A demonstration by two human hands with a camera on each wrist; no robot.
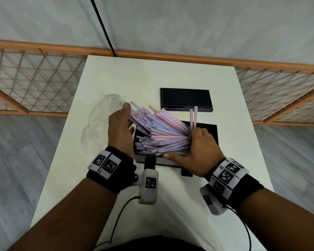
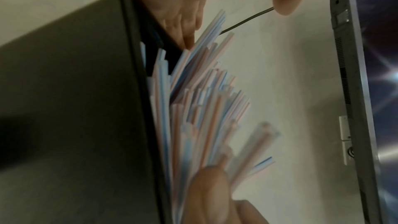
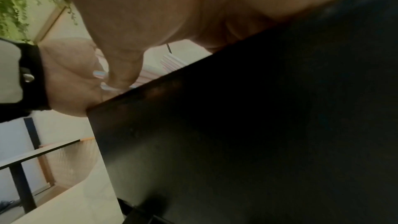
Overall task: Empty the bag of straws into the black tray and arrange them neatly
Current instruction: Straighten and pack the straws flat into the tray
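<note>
A fanned bundle of red, white and blue striped straws (image 1: 158, 131) lies across the near black tray (image 1: 208, 128), its left ends raised. My right hand (image 1: 198, 144) grips the bundle's right ends, thumb underneath; two straws (image 1: 193, 116) stick up beside it. My left hand (image 1: 121, 124) stands with flat fingers against the straws' left ends, thumb up. The left wrist view shows the straws (image 2: 193, 108) spilling over the tray wall (image 2: 86, 108) and my straight fingers (image 2: 185, 25). The right wrist view shows mostly the tray's dark side (image 3: 258, 125), with straws (image 3: 170, 62) past my thumb.
An empty clear plastic bag (image 1: 100, 120) lies crumpled on the white table (image 1: 116, 78) left of the tray. A second flat black tray (image 1: 185, 99) sits behind. A black cable (image 1: 101, 26) runs up from the table's far edge. Wooden lattice screens flank the table.
</note>
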